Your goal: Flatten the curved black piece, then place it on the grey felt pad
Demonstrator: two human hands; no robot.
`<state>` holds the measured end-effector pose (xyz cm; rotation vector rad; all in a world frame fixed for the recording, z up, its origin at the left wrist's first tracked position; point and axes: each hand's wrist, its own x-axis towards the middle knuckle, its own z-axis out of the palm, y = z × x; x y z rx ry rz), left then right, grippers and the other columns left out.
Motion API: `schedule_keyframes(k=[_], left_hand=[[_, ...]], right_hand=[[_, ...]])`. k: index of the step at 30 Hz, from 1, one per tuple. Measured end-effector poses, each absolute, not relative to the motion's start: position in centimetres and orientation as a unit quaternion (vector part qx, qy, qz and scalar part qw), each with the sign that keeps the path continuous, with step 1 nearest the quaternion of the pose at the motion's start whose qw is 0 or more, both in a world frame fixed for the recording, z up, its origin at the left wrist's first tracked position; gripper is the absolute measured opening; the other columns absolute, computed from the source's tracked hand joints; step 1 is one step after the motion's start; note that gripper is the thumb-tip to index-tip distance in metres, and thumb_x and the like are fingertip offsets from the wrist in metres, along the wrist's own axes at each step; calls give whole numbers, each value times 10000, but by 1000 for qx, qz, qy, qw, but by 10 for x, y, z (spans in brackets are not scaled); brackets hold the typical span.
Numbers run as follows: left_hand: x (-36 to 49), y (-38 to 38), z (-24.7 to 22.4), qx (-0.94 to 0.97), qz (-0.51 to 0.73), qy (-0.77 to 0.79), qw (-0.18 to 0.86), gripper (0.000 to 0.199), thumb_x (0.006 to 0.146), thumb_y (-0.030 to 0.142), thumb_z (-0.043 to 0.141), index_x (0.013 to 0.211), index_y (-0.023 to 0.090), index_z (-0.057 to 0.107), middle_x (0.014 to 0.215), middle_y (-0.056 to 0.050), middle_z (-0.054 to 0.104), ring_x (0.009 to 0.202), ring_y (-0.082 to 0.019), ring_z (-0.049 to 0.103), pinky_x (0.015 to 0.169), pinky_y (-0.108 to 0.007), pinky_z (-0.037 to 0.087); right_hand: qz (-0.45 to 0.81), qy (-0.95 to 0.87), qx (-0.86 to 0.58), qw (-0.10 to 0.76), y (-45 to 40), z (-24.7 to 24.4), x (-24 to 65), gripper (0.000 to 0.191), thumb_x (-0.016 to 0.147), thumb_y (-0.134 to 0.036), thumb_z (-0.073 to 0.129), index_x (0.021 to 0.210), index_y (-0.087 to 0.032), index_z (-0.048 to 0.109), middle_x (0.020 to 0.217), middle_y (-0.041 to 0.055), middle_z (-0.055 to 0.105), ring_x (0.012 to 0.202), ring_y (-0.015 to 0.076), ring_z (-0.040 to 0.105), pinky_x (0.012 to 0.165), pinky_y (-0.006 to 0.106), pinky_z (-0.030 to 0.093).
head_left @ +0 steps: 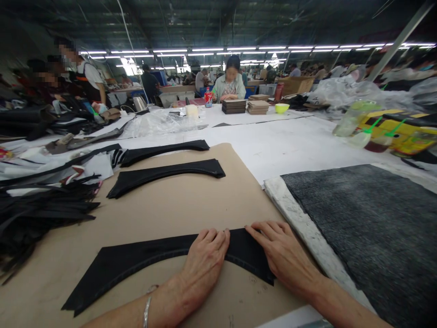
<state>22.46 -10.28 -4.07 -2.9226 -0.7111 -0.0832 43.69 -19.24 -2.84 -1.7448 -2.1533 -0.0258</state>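
A black curved fabric piece (pixel 143 253), layered at its left end, lies across the brown sheet in front of me. My left hand (pixel 208 255) rests palm down over its middle, fingers lying close together and pressing on it. At the piece's right end is my right hand (pixel 283 250), its fingers stretched out and touching the upper edge and side. The undersides of both hands are hidden. Farther up the sheet lie two more stacks of curved black pieces, a nearer stack (pixel 167 175) and a farther stack (pixel 164 152).
Beneath the pieces is a brown sheet (pixel 184 200). Black strips (pixel 51 205) are heaped at left. On the right lies a dark textured sheet (pixel 368 228) on a white slab (pixel 290 205). Squeeze bottles (pixel 365 136) stand beyond. A person (pixel 230 82) sits across the table behind stacked pieces (pixel 234 106).
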Motion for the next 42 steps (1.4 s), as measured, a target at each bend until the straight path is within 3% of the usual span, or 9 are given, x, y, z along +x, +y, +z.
schedule_keyframes(k=[8, 18, 22, 26, 30, 34, 37, 39, 42], left_hand=[[218, -103, -38, -956, -64, -284, -32, 481, 928, 52, 386, 1387, 190, 412, 1176, -48, 595, 1028, -185, 518, 985, -342, 408], [218, -100, -36, -968, -51, -244, 6, 411, 925, 99, 424, 1333, 117, 475, 1182, -100, 599, 1035, -229, 518, 976, -391, 403], [220, -99, -31, -943, -103, -309, -70, 413, 917, 70, 402, 1283, 214, 526, 1152, -66, 593, 1061, -215, 515, 963, -387, 397], [240, -99, -22, -913, -130, -362, -138, 329, 931, 177, 467, 1252, 185, 536, 1178, -81, 586, 1108, -232, 494, 982, -408, 383], [266, -97, -8, -907, -79, -375, -174, 289, 840, 214, 612, 1124, 165, 596, 1090, -96, 608, 1068, -272, 507, 959, -437, 375], [276, -94, 2, -898, -42, -379, -218, 155, 769, 162, 638, 922, 184, 639, 955, -66, 644, 1001, -260, 553, 904, -425, 387], [272, -93, 5, -889, -29, -386, -246, 104, 734, 148, 628, 834, 172, 646, 988, -86, 628, 1023, -274, 544, 892, -423, 382], [267, -92, 6, -880, -22, -387, -274, 99, 736, 164, 613, 831, 167, 641, 966, -78, 629, 1011, -268, 549, 885, -409, 388], [260, -86, 6, -864, 6, -369, -344, 93, 741, 225, 622, 818, 174, 632, 782, -13, 634, 834, -212, 599, 753, -315, 437]], right_hand=[[1, -761, -614, 211, -189, -22, 429, 551, 821, 33, 397, 1290, -210, 556, 1205, 79, 571, 1055, 245, 478, 896, 411, 321], [28, -770, -614, 171, -181, -23, 412, 435, 868, 3, 459, 1206, -241, 583, 1119, 45, 610, 1020, 239, 497, 923, 439, 310], [16, -703, -685, 190, -185, -26, 424, 417, 913, -122, 524, 1315, -221, 477, 1186, 77, 568, 1075, 258, 489, 891, 426, 370], [19, -650, -739, 177, -191, -30, 432, 422, 868, -199, 635, 1265, -226, 493, 1185, 81, 565, 1094, 281, 501, 870, 439, 393], [41, -635, -748, 190, -193, -30, 430, 430, 853, -172, 641, 1251, -232, 492, 1190, 77, 565, 1110, 272, 509, 876, 438, 398], [59, -617, -755, 213, -194, -28, 429, 404, 833, -158, 632, 1213, -234, 519, 1183, 84, 570, 1106, 278, 521, 885, 443, 404], [75, -607, -755, 237, -198, -27, 429, 409, 807, -159, 635, 1198, -236, 543, 1176, 84, 576, 1101, 287, 523, 883, 443, 403], [105, -600, -747, 267, -200, -26, 430, 344, 793, -169, 622, 1129, -231, 586, 1131, 75, 595, 1068, 285, 536, 868, 424, 408], [214, -567, -721, 335, -203, -25, 428, 137, 803, -227, 570, 922, -202, 631, 932, 52, 637, 893, 257, 582, 763, 359, 439]])
